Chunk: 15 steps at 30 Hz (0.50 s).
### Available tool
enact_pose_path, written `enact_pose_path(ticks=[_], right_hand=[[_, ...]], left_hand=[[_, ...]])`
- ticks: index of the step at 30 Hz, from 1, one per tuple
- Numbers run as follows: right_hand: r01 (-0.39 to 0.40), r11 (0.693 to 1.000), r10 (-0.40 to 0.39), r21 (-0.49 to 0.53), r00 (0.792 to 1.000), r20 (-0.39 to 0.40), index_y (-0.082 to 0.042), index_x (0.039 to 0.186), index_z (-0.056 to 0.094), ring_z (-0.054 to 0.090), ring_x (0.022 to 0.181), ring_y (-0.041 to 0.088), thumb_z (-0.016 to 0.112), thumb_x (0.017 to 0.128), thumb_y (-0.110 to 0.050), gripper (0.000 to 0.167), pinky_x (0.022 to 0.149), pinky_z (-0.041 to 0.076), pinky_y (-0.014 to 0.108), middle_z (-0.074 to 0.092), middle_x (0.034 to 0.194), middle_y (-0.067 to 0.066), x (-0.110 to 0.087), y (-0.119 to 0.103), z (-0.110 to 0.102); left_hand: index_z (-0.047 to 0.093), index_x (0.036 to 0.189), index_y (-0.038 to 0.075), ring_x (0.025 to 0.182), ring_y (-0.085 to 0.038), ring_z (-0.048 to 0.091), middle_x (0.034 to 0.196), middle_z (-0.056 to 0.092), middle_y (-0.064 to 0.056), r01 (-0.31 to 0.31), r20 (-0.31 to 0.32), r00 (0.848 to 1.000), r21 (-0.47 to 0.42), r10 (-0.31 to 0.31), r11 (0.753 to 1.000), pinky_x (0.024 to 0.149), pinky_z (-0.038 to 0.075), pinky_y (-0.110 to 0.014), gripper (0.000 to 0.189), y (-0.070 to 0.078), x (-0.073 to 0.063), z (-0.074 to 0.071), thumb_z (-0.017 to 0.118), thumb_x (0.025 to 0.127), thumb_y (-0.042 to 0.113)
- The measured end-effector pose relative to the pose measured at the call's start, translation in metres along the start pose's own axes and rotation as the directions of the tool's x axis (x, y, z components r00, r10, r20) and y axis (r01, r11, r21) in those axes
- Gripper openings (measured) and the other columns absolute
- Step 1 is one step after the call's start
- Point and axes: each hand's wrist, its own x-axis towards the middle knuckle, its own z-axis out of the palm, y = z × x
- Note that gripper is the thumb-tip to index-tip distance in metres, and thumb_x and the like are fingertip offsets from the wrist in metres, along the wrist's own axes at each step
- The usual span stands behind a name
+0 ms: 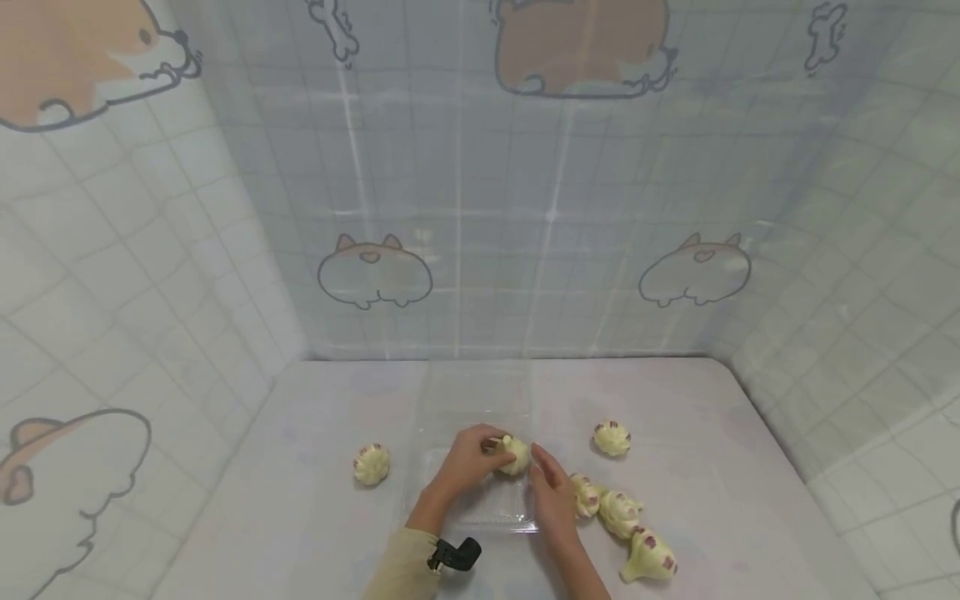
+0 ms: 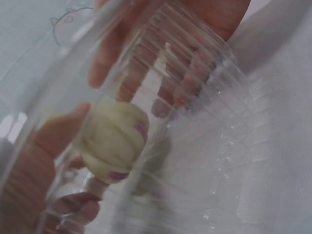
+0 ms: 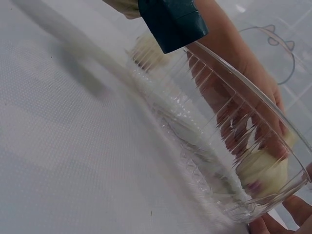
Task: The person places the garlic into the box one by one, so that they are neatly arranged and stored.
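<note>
Both hands meet over the middle of the table. We see the left hand with its fingers curled round a small cream-coloured pastry, which it holds just above the floor of a clear plastic container. The left wrist view shows the same pastry through the ribbed wall, held between thumb and fingers. The right hand lies just to the right of the pastry, fingers straight and relaxed, its tips near or touching the container's right edge; we cannot tell whether it presses there.

We judge the pastry light, soft and flaky: its layered petals and purple-tipped folds look liable to crumble under pressure. It is best taken by the rounded sides with a gentle, wide-fingered grip, not by the top ridges. The container, seen in the right wrist view, is thin, glossy and flexible; we expect it to slide on the smooth table unless steadied at its rim.

Outward from the hands, one pastry at the left lies well apart from the container. To the right, a far pastry sits alone, and a near cluster of pastries trails toward the near right, touching or just beside one another. A pale table carries everything, enclosed by tiled wall sheets printed with cartoon animals.
</note>
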Motion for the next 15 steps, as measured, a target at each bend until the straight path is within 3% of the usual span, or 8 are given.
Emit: enact_pose_path(ticks=[15], right_hand=[[-0.015,0.999,0.015,-0.044,1.000,-0.002,-0.006,0.137,0.053,0.041,0.133,0.033,0.051,0.100,-0.011,0.038,0.106,0.036,0.049,0.051,0.141,0.011,0.0014,0.0018,0.0007]], left_hand=[[0.072,0.107,0.009,0.096,-0.024,0.066,0.101,0.067,0.000,0.006,0.016,1.000,0.007,-0.006,1.000,0.079,0.056,-0.034,0.032,0.0042,-0.0019,0.0002,0.080,0.081,0.027]])
